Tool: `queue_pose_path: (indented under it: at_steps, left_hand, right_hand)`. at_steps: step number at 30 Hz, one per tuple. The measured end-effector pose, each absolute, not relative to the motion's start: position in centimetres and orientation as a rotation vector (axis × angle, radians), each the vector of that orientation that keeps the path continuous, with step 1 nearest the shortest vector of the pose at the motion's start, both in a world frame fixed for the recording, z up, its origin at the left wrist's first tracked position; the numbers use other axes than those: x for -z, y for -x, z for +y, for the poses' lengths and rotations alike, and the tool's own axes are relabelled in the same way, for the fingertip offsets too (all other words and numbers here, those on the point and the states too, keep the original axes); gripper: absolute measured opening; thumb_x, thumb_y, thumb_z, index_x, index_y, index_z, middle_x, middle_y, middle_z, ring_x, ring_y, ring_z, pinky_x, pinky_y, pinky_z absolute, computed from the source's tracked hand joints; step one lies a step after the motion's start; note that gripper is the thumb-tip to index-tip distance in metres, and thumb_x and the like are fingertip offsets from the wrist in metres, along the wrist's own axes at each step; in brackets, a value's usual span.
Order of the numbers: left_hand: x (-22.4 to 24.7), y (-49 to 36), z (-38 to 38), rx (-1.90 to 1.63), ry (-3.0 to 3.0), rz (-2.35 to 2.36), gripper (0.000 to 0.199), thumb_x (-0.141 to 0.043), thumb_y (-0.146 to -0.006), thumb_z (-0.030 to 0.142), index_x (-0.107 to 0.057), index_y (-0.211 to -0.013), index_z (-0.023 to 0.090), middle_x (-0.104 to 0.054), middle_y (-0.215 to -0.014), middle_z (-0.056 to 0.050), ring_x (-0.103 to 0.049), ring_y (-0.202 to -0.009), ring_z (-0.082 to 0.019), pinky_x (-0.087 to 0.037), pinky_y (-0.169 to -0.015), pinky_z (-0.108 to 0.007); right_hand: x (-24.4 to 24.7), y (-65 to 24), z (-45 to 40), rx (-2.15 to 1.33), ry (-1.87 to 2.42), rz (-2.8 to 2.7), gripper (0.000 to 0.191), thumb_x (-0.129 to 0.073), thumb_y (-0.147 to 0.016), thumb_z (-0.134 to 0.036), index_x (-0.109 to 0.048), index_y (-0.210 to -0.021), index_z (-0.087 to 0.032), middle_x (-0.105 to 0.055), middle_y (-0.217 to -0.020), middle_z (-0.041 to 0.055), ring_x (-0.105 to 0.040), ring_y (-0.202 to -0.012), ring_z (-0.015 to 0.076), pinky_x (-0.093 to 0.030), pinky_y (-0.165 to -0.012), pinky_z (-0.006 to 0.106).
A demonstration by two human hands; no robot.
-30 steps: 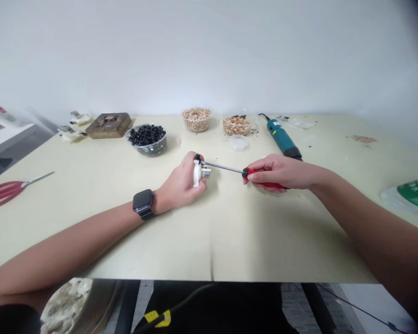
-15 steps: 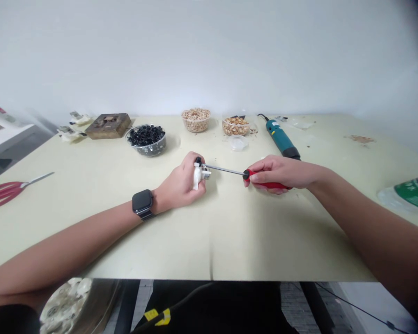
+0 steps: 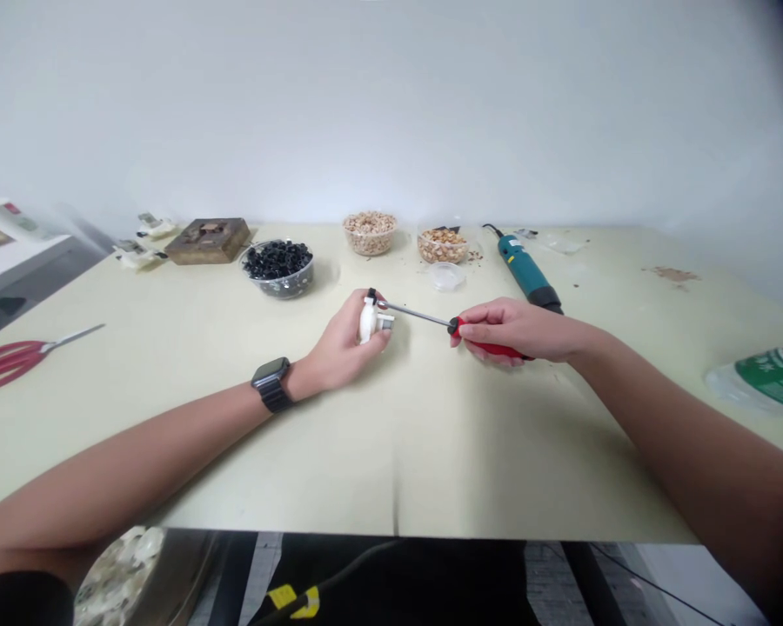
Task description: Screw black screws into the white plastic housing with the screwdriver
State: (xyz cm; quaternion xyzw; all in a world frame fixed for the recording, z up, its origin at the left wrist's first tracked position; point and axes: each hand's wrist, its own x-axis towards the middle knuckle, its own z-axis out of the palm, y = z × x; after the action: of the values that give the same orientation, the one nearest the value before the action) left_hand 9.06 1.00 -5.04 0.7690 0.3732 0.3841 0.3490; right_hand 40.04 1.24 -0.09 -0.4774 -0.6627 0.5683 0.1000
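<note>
A small white plastic part [image 3: 368,322] with a black piece on top is gripped in my left hand [image 3: 340,346], above the middle of the table. My right hand [image 3: 505,330] is wrapped round the red handle of a screwdriver [image 3: 418,313]. Its metal shaft points left, and the tip meets the white part near the black piece. Exactly how the tip sits there is too small to tell. A black watch is on my left wrist.
Behind stand a tub of black pieces [image 3: 277,268], two tubs of tan pieces [image 3: 370,233] [image 3: 442,245], a metal block [image 3: 209,241] and a teal power tool [image 3: 527,271]. Red scissors [image 3: 13,363] lie left, a bottle [image 3: 773,378] right. A bin [image 3: 186,565] stands below.
The white part has turned a little in my left hand and shows more of its face. My right hand and the screwdriver have shifted slightly left. The whole view has tilted slightly.
</note>
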Motion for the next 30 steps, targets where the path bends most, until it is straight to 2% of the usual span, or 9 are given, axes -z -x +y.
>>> queue_pose_path:
  at_steps: [6,18,20,24,26,30]
  left_hand:
    - [5.05,-8.84,1.33,-0.999,-2.074,0.985,0.041,-0.065,-0.091,0.036,-0.053,-0.125,0.016,-0.062,-0.106,-0.007,-0.056,-0.093,-0.020,-0.045,-0.084,-0.037]
    - [5.24,-8.83,1.59,-1.009,-1.844,0.977,0.039,-0.066,-0.092,0.036,-0.053,-0.124,0.019,-0.061,-0.098,-0.003,-0.058,-0.082,-0.015,-0.048,-0.076,-0.031]
    - [5.36,-8.79,1.84,-1.053,-1.732,0.939,0.040,-0.066,-0.092,0.038,-0.049,-0.124,0.020,-0.062,-0.107,-0.004,-0.061,-0.084,-0.015,-0.053,-0.079,-0.032]
    - [5.51,-8.93,2.02,-1.100,-1.572,0.818,0.061,-0.069,-0.089,0.039,-0.033,-0.136,0.026,-0.058,-0.129,-0.010,-0.063,-0.091,-0.016,-0.061,-0.076,-0.033]
    - [5.58,-9.01,1.94,-1.068,-1.583,0.793,0.066,-0.069,-0.089,0.036,-0.029,-0.142,0.027,-0.059,-0.126,-0.010,-0.062,-0.089,-0.015,-0.062,-0.072,-0.030]
    - [5.79,-8.97,1.84,-1.054,-1.641,0.793,0.059,-0.066,-0.090,0.032,-0.033,-0.138,0.026,-0.058,-0.119,-0.007,-0.059,-0.085,-0.013,-0.056,-0.063,-0.023]
  right_hand:
    - [-0.46,-39.76,1.05,-1.608,1.422,-2.004,0.053,-0.075,-0.090,-0.069,-0.071,-0.098,-0.016,-0.058,-0.073,-0.0002,-0.048,-0.052,0.0072,-0.041,-0.045,0.021]
    - [-0.30,-40.01,1.26,-1.573,1.433,-1.991,0.050,-0.077,-0.089,-0.066,-0.070,-0.095,-0.017,-0.058,-0.072,-0.0001,-0.049,-0.053,0.0081,-0.043,-0.047,0.022]
    - [-0.37,-40.02,1.29,-1.554,1.450,-1.962,0.051,-0.076,-0.089,-0.068,-0.069,-0.094,-0.017,-0.057,-0.070,-0.0006,-0.047,-0.052,0.0076,-0.042,-0.046,0.021]
    - [-0.28,-39.98,1.37,-1.502,1.494,-1.906,0.055,-0.073,-0.091,-0.072,-0.070,-0.102,-0.018,-0.059,-0.070,-0.0006,-0.047,-0.051,0.0075,-0.041,-0.046,0.021]
    - [-0.18,-39.91,1.39,-1.486,1.491,-1.908,0.056,-0.072,-0.091,-0.072,-0.071,-0.103,-0.018,-0.059,-0.070,-0.0004,-0.048,-0.051,0.0076,-0.041,-0.046,0.021]
    - [-0.03,-39.76,1.35,-1.464,1.487,-1.912,0.055,-0.072,-0.092,-0.072,-0.071,-0.102,-0.018,-0.060,-0.070,-0.0002,-0.049,-0.051,0.0078,-0.042,-0.046,0.021]
